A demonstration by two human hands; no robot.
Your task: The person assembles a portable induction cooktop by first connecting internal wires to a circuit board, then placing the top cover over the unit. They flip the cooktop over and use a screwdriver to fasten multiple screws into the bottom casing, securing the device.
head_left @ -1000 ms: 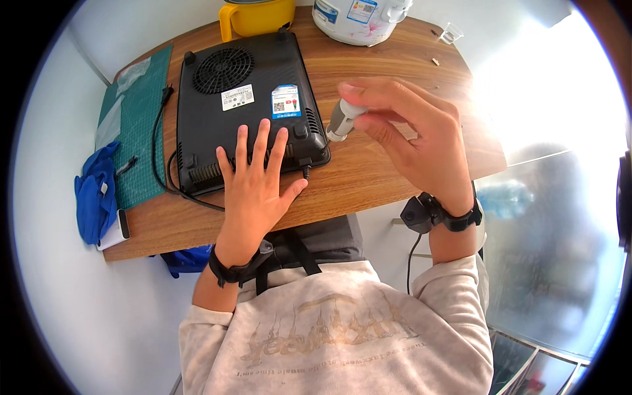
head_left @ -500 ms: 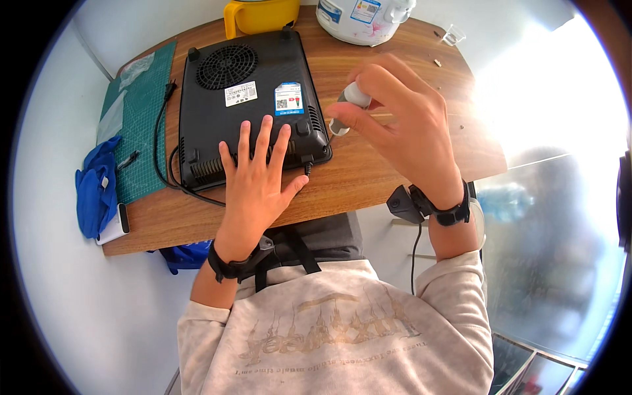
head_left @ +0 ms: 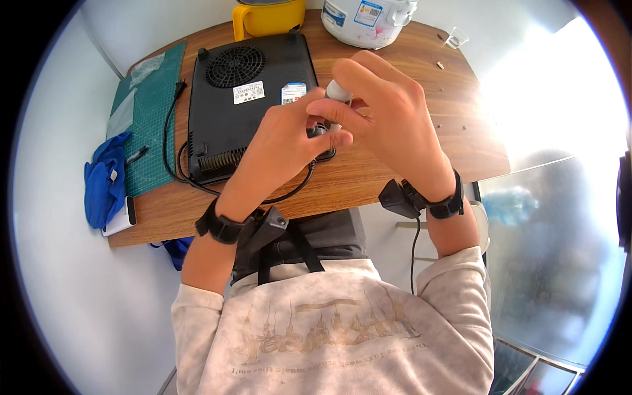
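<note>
A black induction cooker (head_left: 220, 125) lies upside down on the table, its round fan grille and labels facing up. Over its near right corner my right hand (head_left: 388, 112) grips the grey-and-white handle of a screwdriver (head_left: 339, 92) between thumb and fingers. My left hand (head_left: 283, 141) is closed around the lower part of the same screwdriver, thumb and fingers curled in. Both hands hide the shaft and tip, so I cannot tell whether the tip touches the cooker. The cooker's black cord (head_left: 299, 186) runs out below my left hand.
On the left lies a green cutting mat (head_left: 151, 161) with clear plastic bags, beside a blue cloth (head_left: 105, 181) and a white power bank (head_left: 122, 217). A yellow pot (head_left: 273, 20) and a white rice cooker (head_left: 362, 26) stand behind. Small loose bits and a clear cup (head_left: 455, 38) lie far right.
My left hand has lifted off the cooker, where it lay flat, and moved right to the screwdriver. My right hand still holds the handle, slightly further left.
</note>
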